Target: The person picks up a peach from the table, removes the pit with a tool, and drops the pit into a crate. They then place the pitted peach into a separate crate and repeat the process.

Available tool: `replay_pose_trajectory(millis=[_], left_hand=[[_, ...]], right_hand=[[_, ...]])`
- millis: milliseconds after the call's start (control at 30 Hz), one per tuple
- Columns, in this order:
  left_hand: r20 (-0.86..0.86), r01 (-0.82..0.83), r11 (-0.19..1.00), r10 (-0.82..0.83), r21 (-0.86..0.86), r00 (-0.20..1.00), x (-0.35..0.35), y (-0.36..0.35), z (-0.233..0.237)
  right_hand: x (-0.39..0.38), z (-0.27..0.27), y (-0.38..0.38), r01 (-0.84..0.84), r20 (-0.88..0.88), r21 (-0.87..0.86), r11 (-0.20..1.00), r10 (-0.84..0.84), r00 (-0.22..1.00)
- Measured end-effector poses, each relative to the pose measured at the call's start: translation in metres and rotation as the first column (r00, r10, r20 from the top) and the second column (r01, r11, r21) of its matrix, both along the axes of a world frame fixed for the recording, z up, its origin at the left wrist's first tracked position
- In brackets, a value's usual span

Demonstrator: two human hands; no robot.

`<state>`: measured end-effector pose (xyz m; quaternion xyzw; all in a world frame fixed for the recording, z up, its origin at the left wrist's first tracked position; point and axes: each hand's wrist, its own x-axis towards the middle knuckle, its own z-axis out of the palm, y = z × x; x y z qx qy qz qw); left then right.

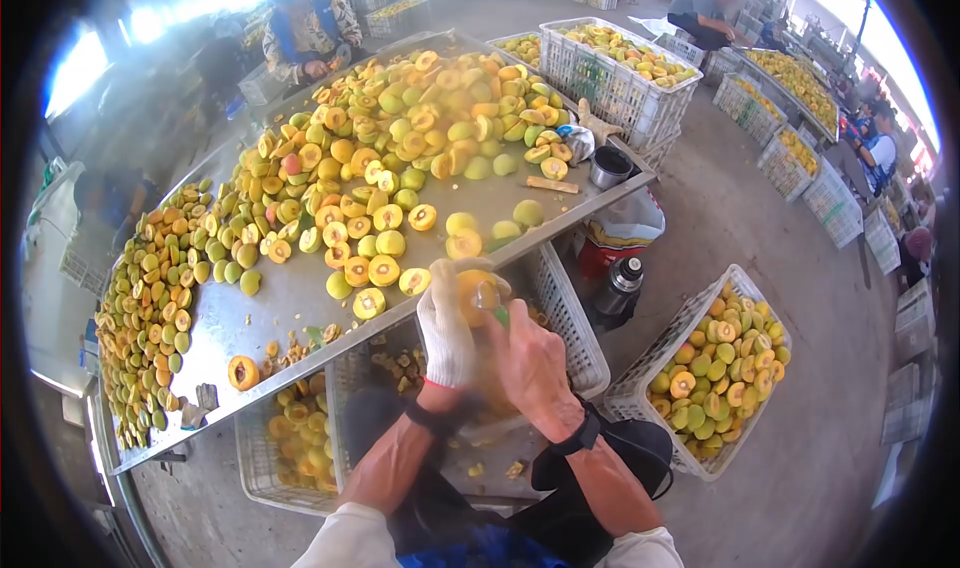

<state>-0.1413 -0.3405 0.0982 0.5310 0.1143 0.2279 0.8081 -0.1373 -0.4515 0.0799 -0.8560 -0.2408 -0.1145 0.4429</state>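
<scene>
My left hand [447, 333], in a whitish glove, is closed round a halved yellow fruit [474, 293] just past the metal table's near edge. Bare, my right hand [530, 353] grips a small tool [490, 298] with a green part at the fingers and a roundish metal end against the fruit's cut face. The tool's handle is mostly hidden in the fist. Beyond both hands, halved fruits [383, 270] lie cut side up on the metal table [240, 318]. Below the hands the view is slightly blurred.
A crate of fruit [715, 368] stands on the floor at right, near a dark thermos [622, 280]. Another crate [290, 473] is below the table. A metal cup [609, 168] sits at the table's corner. Across the table is a person [305, 33]; others work at far right.
</scene>
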Motion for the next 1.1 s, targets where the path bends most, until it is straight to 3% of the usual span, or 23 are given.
replay_pose_trajectory(millis=[233,533,633,733,933,1000,1067,1100], left_hand=[[-0.029,-0.028,0.996,0.03,0.085,0.999,-0.001,0.004,-0.005],[0.002,-0.01,0.975,0.009,0.221,1.0,-0.008,0.005,0.002],[-0.048,-0.008,0.962,0.022,0.272,0.999,-0.009,0.003,0.007],[-0.076,-0.007,0.943,0.034,0.332,0.996,-0.007,0.001,0.008],[-0.001,0.07,0.921,-0.075,0.383,0.997,0.002,0.001,-0.01],[-0.049,0.145,0.925,-0.137,0.351,0.989,0.008,0.007,-0.016],[-0.007,0.349,0.924,-0.352,0.158,0.936,0.004,0.001,-0.001],[-0.028,0.351,0.918,-0.352,0.184,0.935,0.007,0.003,-0.006]], right_hand=[[-0.001,-0.002,0.0,-0.048,-0.004,0.002,0.999,0.048,0.999],[-0.005,-0.003,-0.004,-0.212,-0.09,0.185,0.96,0.231,0.969],[-0.008,0.004,-0.009,-0.153,-0.161,0.044,0.987,0.158,0.974],[-0.006,0.005,-0.019,-0.191,-0.205,0.01,0.982,0.189,0.96],[0.0,-0.019,-0.023,-0.312,-0.263,0.371,0.875,0.421,0.868],[0.003,-0.021,-0.028,-0.289,-0.515,0.556,0.78,0.595,0.617],[0.005,-0.027,-0.032,-0.201,-0.587,0.723,0.661,0.741,0.327],[0.002,-0.025,-0.035,-0.118,-0.585,0.782,0.612,0.786,0.199]])
